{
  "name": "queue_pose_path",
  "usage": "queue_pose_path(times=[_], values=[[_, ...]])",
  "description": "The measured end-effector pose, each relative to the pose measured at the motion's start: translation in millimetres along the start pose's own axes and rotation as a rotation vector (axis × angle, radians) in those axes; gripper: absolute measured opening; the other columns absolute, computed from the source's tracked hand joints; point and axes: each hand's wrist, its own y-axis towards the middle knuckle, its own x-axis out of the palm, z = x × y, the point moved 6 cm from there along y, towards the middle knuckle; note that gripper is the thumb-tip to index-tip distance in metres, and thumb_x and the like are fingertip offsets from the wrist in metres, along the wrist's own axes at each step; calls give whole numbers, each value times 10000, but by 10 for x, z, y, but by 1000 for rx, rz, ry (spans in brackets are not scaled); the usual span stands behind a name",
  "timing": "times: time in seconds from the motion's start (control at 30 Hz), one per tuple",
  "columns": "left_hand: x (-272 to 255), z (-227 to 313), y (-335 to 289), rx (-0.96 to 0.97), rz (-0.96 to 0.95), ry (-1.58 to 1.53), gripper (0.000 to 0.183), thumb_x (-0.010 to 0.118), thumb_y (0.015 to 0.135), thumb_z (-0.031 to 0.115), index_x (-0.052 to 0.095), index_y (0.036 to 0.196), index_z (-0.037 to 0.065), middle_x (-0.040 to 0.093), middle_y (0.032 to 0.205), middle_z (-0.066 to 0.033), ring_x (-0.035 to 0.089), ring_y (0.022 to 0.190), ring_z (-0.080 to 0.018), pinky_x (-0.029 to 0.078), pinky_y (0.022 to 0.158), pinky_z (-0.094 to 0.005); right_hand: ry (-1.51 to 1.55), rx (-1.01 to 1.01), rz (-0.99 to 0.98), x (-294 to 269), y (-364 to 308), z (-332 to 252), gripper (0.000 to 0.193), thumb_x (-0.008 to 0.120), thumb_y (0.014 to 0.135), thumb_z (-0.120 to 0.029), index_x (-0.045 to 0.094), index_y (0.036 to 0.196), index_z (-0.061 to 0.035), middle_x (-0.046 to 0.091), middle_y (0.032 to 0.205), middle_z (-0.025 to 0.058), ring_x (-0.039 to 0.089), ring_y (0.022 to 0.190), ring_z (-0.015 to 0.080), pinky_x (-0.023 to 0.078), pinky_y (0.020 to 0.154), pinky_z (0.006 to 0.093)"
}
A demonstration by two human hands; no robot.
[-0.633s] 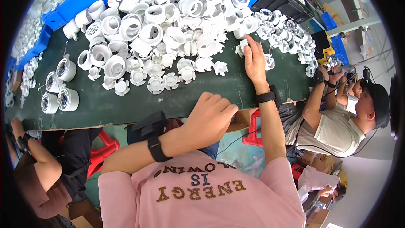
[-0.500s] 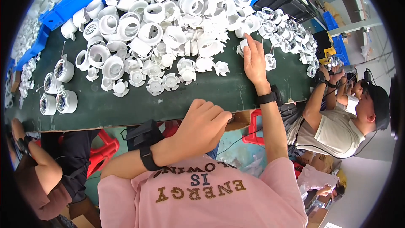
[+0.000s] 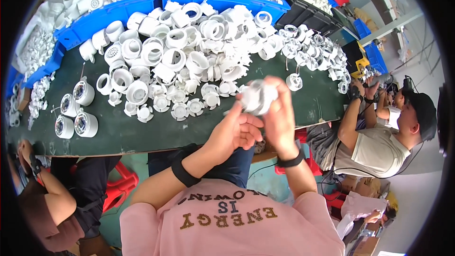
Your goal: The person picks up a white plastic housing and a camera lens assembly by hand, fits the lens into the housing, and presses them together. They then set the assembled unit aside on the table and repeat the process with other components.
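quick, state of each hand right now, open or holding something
Left hand: fingers half-curled, thumb beside the white part; grip cannot be told.
Right hand: holding the white part.

Right hand (image 3: 279, 124) — now beside left hand (image 3: 231, 132)

- Held part (image 3: 256, 98): white
- Heaped parts (image 3: 164, 74): white
- Four round units (image 3: 90, 127): white, dark-faced
- Bench (image 3: 189, 135): dark green
- Bins (image 3: 227, 1): blue, one black
- Shirt (image 3: 227, 242): pink, with golden-brown and dark blue lettering
- Wristbands (image 3: 183, 172): black
- Stools (image 3: 125, 185): red
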Motion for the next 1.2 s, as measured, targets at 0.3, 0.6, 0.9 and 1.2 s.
queue_pose_path(times=[0.3, 0.6, 0.9, 1.2], values=[[13, 496, -454, 180, -71, -163, 525, 343, 966, 414, 528, 1230, -1, 643, 1010, -170, 601, 764, -204, 455, 629, -311, -1370, -341, 322, -698, 913, 85, 375, 684, 798, -150, 584, 1159, -136, 527, 995, 121, 585, 792, 242, 492, 680, 339], [-172, 467, -639, 309, 120, 279, 433, 358, 982, 325, 517, 1155, -39, 628, 903, -116, 612, 742, -176, 484, 656, -294, -693, 46, 284, -937, 820, 266, 295, 469, 925, -17, 630, 1163, -83, 660, 1016, 73, 564, 566, 101, 443, 458, 216], [-162, 604, -531, 486, 454, 586, 344, 394, 955, 359, 530, 1023, 51, 547, 708, -7, 457, 515, -57, 338, 447, -206, -116, 202, -296, 282, -70, 59, 347, 511, 947, -156, 523, 1263, -12, 502, 1178, 72, 545, 888, 136, 461, 736, 277], [-310, 741, -754, 506, 531, 757, 410, 404, 928, 380, 552, 996, 3, 568, 730, -41, 498, 596, -95, 368, 519, -249, 113, 444, -38, 347, -188, 228, 518, 413, 992, -436, 514, 1242, 7, 594, 758, 37, 542, 558, 94, 426, 474, 211]])
